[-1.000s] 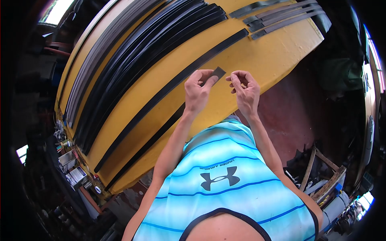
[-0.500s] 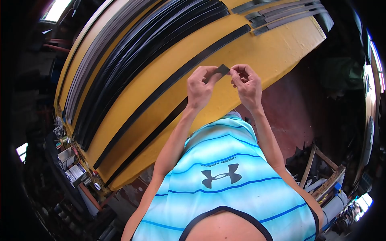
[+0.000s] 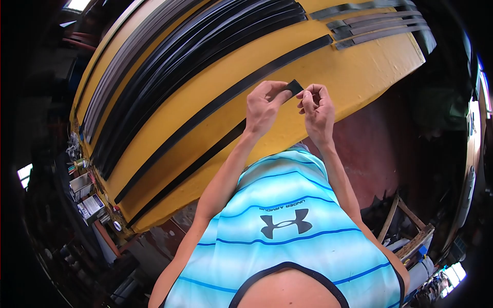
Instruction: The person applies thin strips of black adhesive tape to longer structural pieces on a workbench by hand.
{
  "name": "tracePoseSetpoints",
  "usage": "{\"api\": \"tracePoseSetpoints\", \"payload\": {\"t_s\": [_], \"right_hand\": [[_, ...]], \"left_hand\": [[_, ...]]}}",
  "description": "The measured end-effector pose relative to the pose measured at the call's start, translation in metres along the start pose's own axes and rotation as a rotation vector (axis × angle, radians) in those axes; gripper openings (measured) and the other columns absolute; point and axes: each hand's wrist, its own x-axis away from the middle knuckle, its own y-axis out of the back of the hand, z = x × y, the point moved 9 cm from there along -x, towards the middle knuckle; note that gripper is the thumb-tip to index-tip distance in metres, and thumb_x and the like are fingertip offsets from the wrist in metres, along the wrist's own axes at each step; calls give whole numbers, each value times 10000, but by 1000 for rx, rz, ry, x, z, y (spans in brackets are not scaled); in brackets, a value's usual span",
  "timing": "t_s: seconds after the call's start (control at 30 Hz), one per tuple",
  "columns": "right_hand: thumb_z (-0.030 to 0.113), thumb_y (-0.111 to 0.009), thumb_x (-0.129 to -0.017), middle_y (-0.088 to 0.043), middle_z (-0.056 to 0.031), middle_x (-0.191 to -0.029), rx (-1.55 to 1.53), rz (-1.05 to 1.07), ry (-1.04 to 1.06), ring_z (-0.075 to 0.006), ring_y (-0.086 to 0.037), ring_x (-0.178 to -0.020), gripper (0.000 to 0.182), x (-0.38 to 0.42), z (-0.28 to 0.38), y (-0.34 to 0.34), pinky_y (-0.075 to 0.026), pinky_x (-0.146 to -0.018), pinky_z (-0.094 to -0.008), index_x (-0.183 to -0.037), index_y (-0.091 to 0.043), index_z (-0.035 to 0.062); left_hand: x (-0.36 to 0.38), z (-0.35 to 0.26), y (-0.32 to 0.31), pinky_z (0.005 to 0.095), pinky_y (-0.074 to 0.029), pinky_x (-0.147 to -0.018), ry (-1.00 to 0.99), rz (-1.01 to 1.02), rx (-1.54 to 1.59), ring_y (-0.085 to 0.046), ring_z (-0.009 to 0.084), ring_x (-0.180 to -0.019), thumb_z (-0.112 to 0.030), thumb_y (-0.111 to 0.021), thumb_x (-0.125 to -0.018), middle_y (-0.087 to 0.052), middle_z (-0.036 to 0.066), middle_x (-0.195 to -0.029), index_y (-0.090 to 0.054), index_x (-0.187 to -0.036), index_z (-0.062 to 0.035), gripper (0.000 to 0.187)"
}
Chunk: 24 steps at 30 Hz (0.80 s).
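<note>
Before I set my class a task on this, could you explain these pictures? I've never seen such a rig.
There is no machine here: a person works with two bare hands. The camera sits on the person's head, looking forward and down, so the striped top is the wearer's own. Beyond it is a broad, curved yellow surface. On it lie a bundle of black strips, some grey strips and a separate black strip. The left hand pinches the end of a dark strip. The right hand is at that end's corner; whether it grips it is hard to tell.
</note>
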Motion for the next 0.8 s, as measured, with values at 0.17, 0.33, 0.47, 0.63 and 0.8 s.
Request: {"api": "tracePoseSetpoints", "payload": {"t_s": [0.17, 0.33, 0.47, 0.63, 0.8], "right_hand": [[173, -519, -1008, -632, -54, -836, -16, 13, 72, -87, -573, -676, 164, 5, -1, -1, -503, -626, -238, -975, -528, 13], [173, -501, -1002, -611, -61, -814, -93, 107, 70, -100, -581, -693, 182, 11, -5, -6, -505, -648, -242, -951, -517, -1], [160, -511, -988, -599, -62, -788, 4, 210, 86, -120, -587, -695, 163, 20, -3, -16, -504, -646, -259, -953, -513, 1], [169, -610, -951, -613, -95, -758, 381, 345, 255, -183, -596, -658, 223, 31, 0, -31, -490, -628, -308, -810, -551, 7], [196, -702, -899, -626, -104, -759, 379, 203, 111, -228, -618, -692, 254, 15, 10, -9, -494, -635, -320, -766, -598, 6]], "left_hand": [[-4, -4, 9, 218, -523, -794, 10, -60, 18, -644, 97, -855, -73, -721, -908, -719, 56, -980, -700, -1107, 7, 216], [-7, -7, 13, 249, -526, -825, -10, -69, 37, -667, 131, -885, -103, -720, -907, -726, 81, -991, -702, -1100, 6, 223], [-7, -11, 18, 276, -532, -831, 10, -110, 7, -683, 156, -901, -117, -720, -901, -734, 95, -991, -704, -1087, 6, 224], [-10, -14, 23, 274, -534, -824, -17, -123, -13, -685, 155, -891, -125, -725, -900, -736, 88, -995, -707, -1091, -1, 228], [-10, -12, 22, 273, -537, -829, -37, -115, -38, -694, 153, -902, -129, -731, -896, -737, 89, -996, -712, -1086, -3, 229]]}}
